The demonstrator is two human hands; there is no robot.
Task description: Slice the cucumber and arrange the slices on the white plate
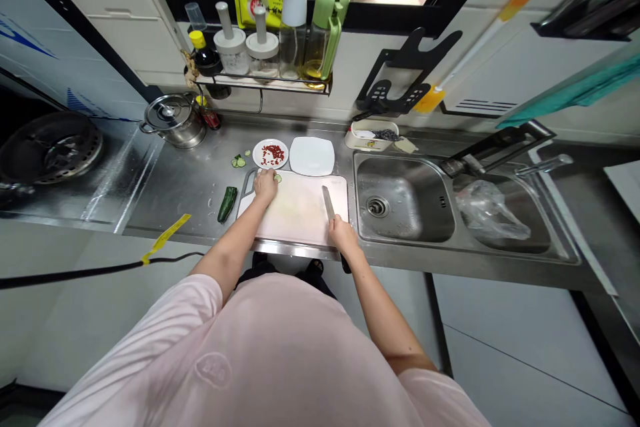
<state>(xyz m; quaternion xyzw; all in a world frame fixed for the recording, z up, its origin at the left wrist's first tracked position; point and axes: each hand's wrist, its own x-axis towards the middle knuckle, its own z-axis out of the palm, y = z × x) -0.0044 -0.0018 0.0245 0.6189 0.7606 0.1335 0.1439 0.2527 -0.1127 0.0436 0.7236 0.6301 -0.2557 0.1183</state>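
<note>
My right hand (343, 235) is wrapped round the handle of a kitchen knife (327, 201), whose blade points away from me over the right side of the white cutting board (300, 213). At the board's far left corner, my left hand (265, 185) has its fingers bent and closed. A pale cucumber slice (278, 178) with a green edge shows at its fingertips; the rest under the hand is hidden. A dark green piece of cucumber (227, 205) lies on the counter left of the board. Several cucumber slices (239, 161) lie farther back.
Behind the board stand a white plate with chopped red pieces (271, 155) and a white square plate (313, 156). To the right is a steel sink (405, 200); a plastic bag (493, 210) lies in the second basin. A lidded pot (175, 121) and seasoning shelf (265, 82) are at the back.
</note>
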